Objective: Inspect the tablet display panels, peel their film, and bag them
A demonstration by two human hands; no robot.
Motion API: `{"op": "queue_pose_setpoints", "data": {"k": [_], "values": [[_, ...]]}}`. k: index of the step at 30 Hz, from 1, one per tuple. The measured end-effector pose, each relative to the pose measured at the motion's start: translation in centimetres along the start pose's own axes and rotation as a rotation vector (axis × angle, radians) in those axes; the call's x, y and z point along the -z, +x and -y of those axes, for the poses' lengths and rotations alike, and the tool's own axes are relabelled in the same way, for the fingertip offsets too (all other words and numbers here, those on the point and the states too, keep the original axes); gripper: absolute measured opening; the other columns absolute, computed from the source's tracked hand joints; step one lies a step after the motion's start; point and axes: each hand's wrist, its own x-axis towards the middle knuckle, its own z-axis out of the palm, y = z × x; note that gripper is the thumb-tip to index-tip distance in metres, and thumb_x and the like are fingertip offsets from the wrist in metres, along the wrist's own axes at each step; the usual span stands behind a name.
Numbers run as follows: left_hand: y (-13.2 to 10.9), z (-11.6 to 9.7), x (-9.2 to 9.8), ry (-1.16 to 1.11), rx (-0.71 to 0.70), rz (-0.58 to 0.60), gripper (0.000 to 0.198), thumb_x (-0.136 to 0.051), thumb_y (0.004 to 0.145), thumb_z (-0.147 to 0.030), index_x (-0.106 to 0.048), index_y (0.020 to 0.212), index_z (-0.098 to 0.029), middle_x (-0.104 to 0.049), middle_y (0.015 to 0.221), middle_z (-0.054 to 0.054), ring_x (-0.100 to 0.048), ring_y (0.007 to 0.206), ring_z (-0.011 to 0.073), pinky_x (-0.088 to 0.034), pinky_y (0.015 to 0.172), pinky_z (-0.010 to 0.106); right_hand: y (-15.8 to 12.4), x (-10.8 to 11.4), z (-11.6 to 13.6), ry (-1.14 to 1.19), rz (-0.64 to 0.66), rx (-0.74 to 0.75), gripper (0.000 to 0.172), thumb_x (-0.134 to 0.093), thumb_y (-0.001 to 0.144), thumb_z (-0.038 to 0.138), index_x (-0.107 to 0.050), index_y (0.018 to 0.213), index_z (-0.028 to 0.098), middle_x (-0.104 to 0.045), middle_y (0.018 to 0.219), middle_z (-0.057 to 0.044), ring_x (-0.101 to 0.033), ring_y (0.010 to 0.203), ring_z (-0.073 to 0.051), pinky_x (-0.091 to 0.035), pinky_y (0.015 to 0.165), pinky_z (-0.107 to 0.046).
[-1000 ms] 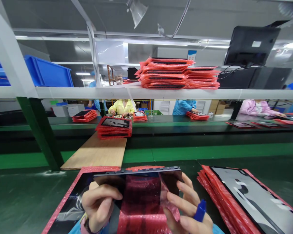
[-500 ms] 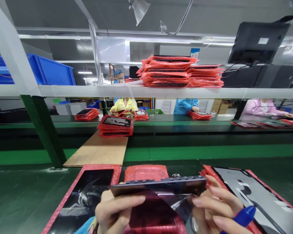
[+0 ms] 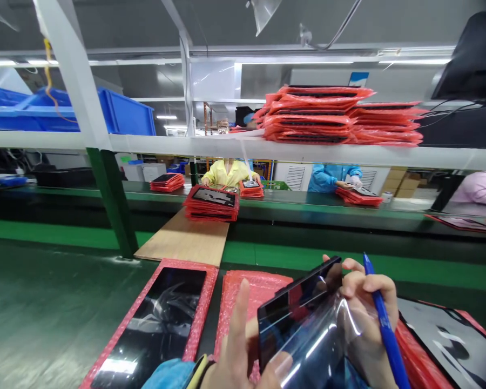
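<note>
Tilted since the earlier frame, the dark panel (image 3: 281, 322) sits between both hands. Right hand (image 3: 370, 310) pinches clear film (image 3: 319, 340) and carries a blue pen (image 3: 383, 319); left hand (image 3: 233, 359), forefinger raised, clasps the panel. Probable step: film-peeling; next move calls for steady support.

Held panel (image 3: 289, 310): black, glass-like, smooth and glossy, at the left fingers (image 3: 238, 316).
Film (image 3: 314, 346): clear plastic, very shiny, creased at the right fingers (image 3: 353, 284).
Pen (image 3: 384, 324): smooth blue plastic, against the right fingers.
Bubble wrap (image 3: 243, 286): red plastic, bumpy, just beyond the left fingers.
Flat screen (image 3: 156, 319): glossy black, reflective, left of the fingers.
Board (image 3: 190, 237): pale wood, smooth, matt, well beyond the fingers.
</note>
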Motion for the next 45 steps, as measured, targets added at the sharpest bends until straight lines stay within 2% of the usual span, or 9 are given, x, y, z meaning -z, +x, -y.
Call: {"op": "queue_pose_setpoints", "data": {"k": [6, 10, 12, 16, 21, 23, 28, 34, 45], "values": [[-0.1, 1.8, 0.3, 0.025, -0.055, 0.031, 0.084, -0.063, 0.084, -0.037, -0.014, 0.153, -0.029, -0.072, 0.108, 0.009, -0.07, 0.089, 0.0279, -0.051, 0.092, 0.043, 0.0, -0.1, -0.2, 0.042, 0.003, -0.072, 0.028, -0.075, 0.072, 0.02, -0.054, 0.088, 0.027, -0.053, 0.068, 0.004, -0.051, 0.1, -0.021, -0.037, 0.097, -0.047], [0.1, 1.6, 0.2, 0.06, -0.078, 0.034, 0.064, -0.064, 0.083, -0.033, -0.042, 0.144, -0.031, -0.071, 0.104, 0.009, -0.066, 0.101, 0.0299, -0.047, 0.099, 0.043, -0.2, -0.3, 0.3, 0.04, -0.006, -0.122, 0.026, -0.074, 0.072, 0.019, -0.053, 0.087, 0.027, -0.051, 0.069, 0.003, -0.049, 0.104, -0.023, -0.039, 0.093, -0.047], [0.5, 1.0, 0.2, 0.052, -0.089, 0.039, 0.056, -0.062, 0.085, -0.032, -0.048, 0.139, -0.03, -0.069, 0.11, 0.009, -0.065, 0.104, 0.029, -0.044, 0.102, 0.042, -0.2, -0.3, 0.6, 0.03, -0.011, -0.166, 0.026, -0.074, 0.073, 0.02, -0.053, 0.087, 0.027, -0.051, 0.07, 0.004, -0.049, 0.106, -0.023, -0.035, 0.097, -0.048], [1.5, -0.3, 0.0, -0.08, -0.088, 0.103, 0.052, -0.057, 0.09, -0.031, -0.043, 0.14, -0.03, -0.066, 0.117, 0.008, -0.064, 0.105, 0.0251, -0.044, 0.101, 0.04, -0.1, -0.4, 1.3, -0.025, -0.042, -0.274, 0.029, -0.075, 0.07, 0.021, -0.052, 0.086, 0.027, -0.052, 0.073, 0.004, -0.05, 0.106, -0.022, -0.026, 0.105, -0.046], [3.0, -1.2, 0.4, -0.412, -0.093, 0.373, 0.064, -0.057, 0.089, -0.031, -0.026, 0.146, -0.034, -0.056, 0.131, 0.01, -0.06, 0.111, 0.0273, -0.046, 0.096, 0.044, 0.4, -0.9, 1.2, -0.055, -0.032, -0.437, 0.03, -0.077, 0.067, 0.022, -0.052, 0.082, 0.026, -0.052, 0.071, 0.005, -0.052, 0.107, -0.021, -0.029, 0.105, -0.041], [3.6, -1.3, 0.5, -0.496, -0.05, 0.412, 0.064, -0.055, 0.09, -0.031, -0.025, 0.146, -0.036, -0.053, 0.133, 0.009, -0.056, 0.117, 0.028, -0.043, 0.099, 0.046, 0.6, -1.1, 0.8, -0.057, -0.033, -0.502, 0.031, -0.078, 0.066, 0.023, -0.052, 0.082, 0.026, -0.052, 0.07, 0.005, -0.053, 0.106, -0.02, -0.028, 0.107, -0.04], [4.7, -1.3, 0.3, -0.679, 0.12, 0.305, 0.066, -0.057, 0.086, -0.035, -0.027, 0.145, -0.034, -0.061, 0.119, 0.005, -0.062, 0.105, 0.0247, -0.048, 0.089, 0.04, 0.8, -1.0, -0.4, -0.024, -0.095, -0.589, 0.035, -0.079, 0.06, 0.022, -0.052, 0.082, 0.027, -0.051, 0.068, 0.006, -0.058, 0.098, -0.02, -0.024, 0.113, -0.046], [5.4, -1.6, 0.3, -0.722, 0.206, 0.221, 0.064, -0.053, 0.088, -0.032, -0.026, 0.145, -0.032, -0.066, 0.1, 0.001, -0.066, 0.087, 0.018, -0.05, 0.081, 0.033, 1.0, 0.2, -1.8, 0.056, -0.18, -0.641, 0.035, -0.076, 0.056, 0.019, -0.056, 0.083, 0.028, -0.051, 0.062, 0.009, -0.061, 0.083, -0.016, -0.023, 0.115, -0.045], [6.0, -1.9, 0.4, -0.741, 0.263, 0.161, 0.05, -0.046, 0.095, -0.039, -0.03, 0.142, -0.035, -0.066, 0.108, 0.001, -0.066, 0.089, 0.0173, -0.05, 0.085, 0.035, 1.9, -0.9, -0.8, 0.205, -0.288, -0.642, 0.032, -0.069, 0.049, 0.012, -0.046, 0.067, 0.024, -0.032, 0.059, 0.01, -0.053, 0.074, -0.014, -0.019, 0.115, -0.04]]}}
